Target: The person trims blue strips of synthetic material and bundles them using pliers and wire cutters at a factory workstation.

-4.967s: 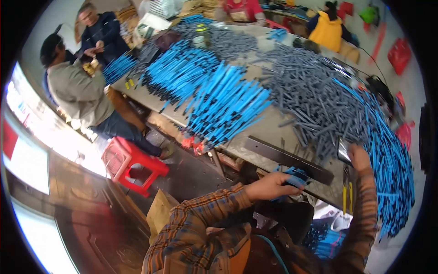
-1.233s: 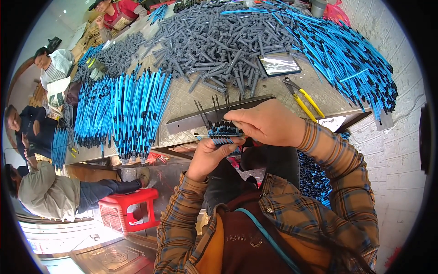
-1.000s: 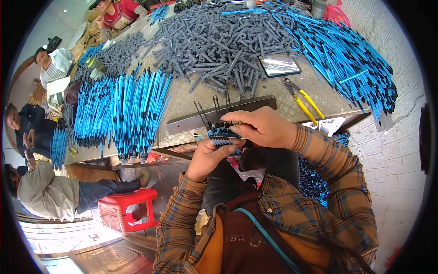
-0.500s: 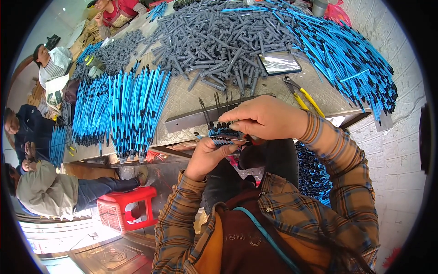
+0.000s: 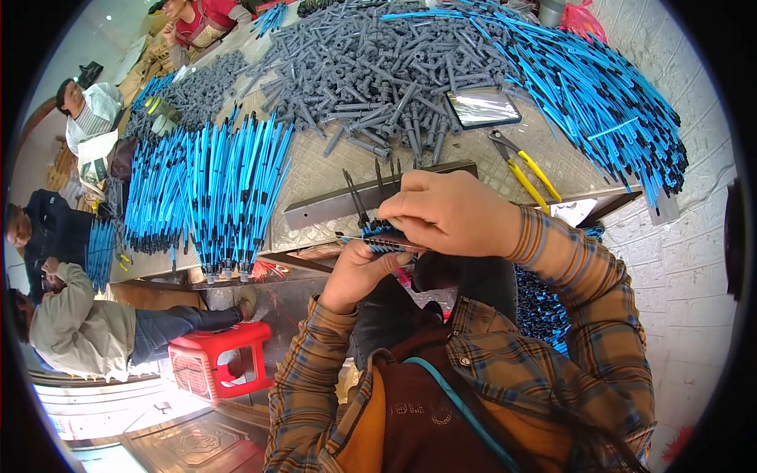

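Right hand [image 5: 456,211] newly curled, grip unclear, over blue-and-black rods [image 5: 375,234] pinched in left hand [image 5: 353,274]

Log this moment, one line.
left hand: holding blue-black bundle | right hand: at the bundle | beyond hands: metal bar | right of bar: yellow-handled pliers

Your left grip [image 5: 356,276] and right grip [image 5: 456,214] meet at the held rods [image 5: 378,232], before the bar [image 5: 315,211] along the worktop's [image 5: 315,175] near edge; behind it spreads the tube heap [image 5: 386,67], the flat panel [image 5: 484,109] at its right front; pliers [image 5: 536,175] lie right of the bar, rod bundles [image 5: 240,185] left, a rod pile [image 5: 603,106] far right.
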`<state>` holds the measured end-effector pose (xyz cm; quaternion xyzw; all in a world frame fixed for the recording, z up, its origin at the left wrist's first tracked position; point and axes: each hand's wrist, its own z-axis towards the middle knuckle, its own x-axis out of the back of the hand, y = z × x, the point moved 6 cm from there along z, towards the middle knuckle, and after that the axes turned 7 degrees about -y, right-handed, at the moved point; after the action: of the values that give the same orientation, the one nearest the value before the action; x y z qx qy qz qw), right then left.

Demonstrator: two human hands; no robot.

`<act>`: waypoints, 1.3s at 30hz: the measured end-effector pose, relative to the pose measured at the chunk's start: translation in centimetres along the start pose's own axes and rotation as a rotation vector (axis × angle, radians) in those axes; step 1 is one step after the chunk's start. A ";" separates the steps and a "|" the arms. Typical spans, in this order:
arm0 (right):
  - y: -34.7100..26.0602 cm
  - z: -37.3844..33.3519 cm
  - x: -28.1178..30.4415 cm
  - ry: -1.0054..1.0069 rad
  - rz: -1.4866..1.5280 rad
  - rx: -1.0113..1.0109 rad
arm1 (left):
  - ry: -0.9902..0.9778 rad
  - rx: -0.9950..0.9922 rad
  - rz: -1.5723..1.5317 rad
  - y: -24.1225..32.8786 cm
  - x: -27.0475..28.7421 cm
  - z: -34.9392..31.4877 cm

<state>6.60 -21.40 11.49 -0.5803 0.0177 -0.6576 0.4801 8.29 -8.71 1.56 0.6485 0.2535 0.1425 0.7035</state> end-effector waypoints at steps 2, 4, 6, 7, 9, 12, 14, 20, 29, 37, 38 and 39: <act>-0.8 -0.1 0.2 -0.028 -0.165 -0.010 | 0.008 0.022 -0.010 -0.3 0.1 0.0; -0.7 0.1 0.3 -0.022 -0.162 -0.030 | 0.011 0.033 -0.015 -0.4 0.0 0.0; -0.5 0.2 0.4 -0.009 -0.155 -0.067 | -0.010 0.021 0.039 -0.2 -0.3 0.1; -0.5 0.3 0.3 -0.008 -0.155 -0.068 | -0.020 0.014 0.066 -0.1 -0.4 0.2; -0.4 0.5 0.0 -0.031 -0.156 -0.086 | -0.013 0.018 0.049 -0.2 -0.5 0.2; -0.2 0.7 -0.3 -0.033 -0.143 -0.091 | 0.004 0.025 0.014 -0.3 -0.4 0.2; -0.1 0.8 -0.3 -0.013 -0.119 -0.082 | -0.001 0.020 0.020 -0.5 -0.2 0.1; 0.5 0.8 -0.7 0.026 0.001 -0.074 | -0.017 0.013 0.022 -0.4 -0.4 0.2; 0.7 0.8 -1.0 0.074 0.119 -0.061 | -0.031 0.052 0.040 -0.2 -0.4 0.1; 0.6 1.0 -1.2 0.084 0.039 -0.006 | -0.044 0.050 0.089 -0.6 -0.2 0.0; 0.5 1.1 -1.2 0.100 0.038 0.015 | -0.042 0.052 0.090 -0.6 -0.2 0.0; 0.5 1.1 -1.2 0.100 0.038 0.015 | -0.040 0.055 0.091 -0.6 -0.1 0.0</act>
<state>7.59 -20.32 10.62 -0.5425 0.0478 -0.6768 0.4953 8.08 -8.83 0.96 0.6813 0.2136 0.1544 0.6829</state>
